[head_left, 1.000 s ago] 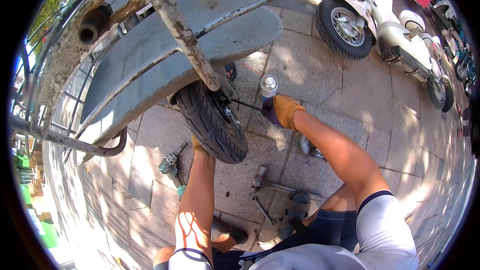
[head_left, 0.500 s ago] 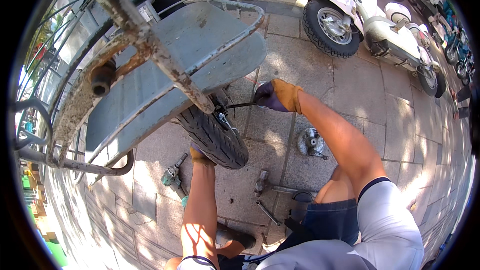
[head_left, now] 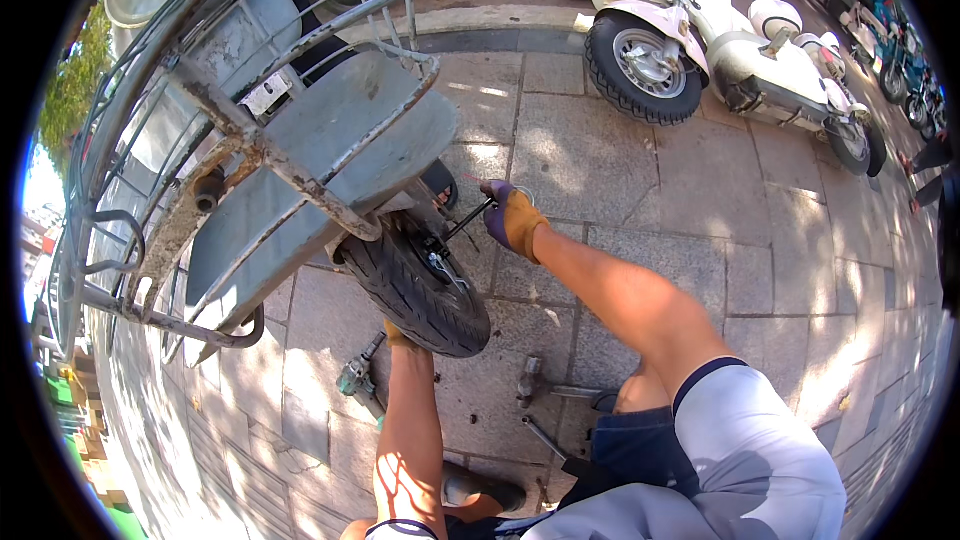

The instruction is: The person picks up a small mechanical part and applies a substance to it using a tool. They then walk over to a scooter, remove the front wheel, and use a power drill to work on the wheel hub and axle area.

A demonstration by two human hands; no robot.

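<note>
A black-tyred wheel (head_left: 415, 285) stands under the rear of a vehicle with a worn grey metal rack (head_left: 250, 145). My right hand (head_left: 515, 220), in a purple and orange work glove, is closed around a slim dark rod-shaped tool (head_left: 465, 220). The tool slants down to the wheel's hub (head_left: 435, 258), where its tip is hard to make out. At the tyre's lower left side, my left hand (head_left: 398, 334) shows only the cuff of its glove; the tyre covers its fingers.
On the paving lie a green power tool (head_left: 357, 377), a hammer (head_left: 528, 380) and a wrench (head_left: 545, 437). My shoe (head_left: 485, 493) is near them. A white scooter (head_left: 740, 60) stands ahead right. Beyond the wheel, a person's foot (head_left: 440, 185) partly shows.
My right hand has moved slightly left, and the tool has swung from nearly level to a steeper slant. The view has shifted; a round metal part on the ground is now out of sight.
</note>
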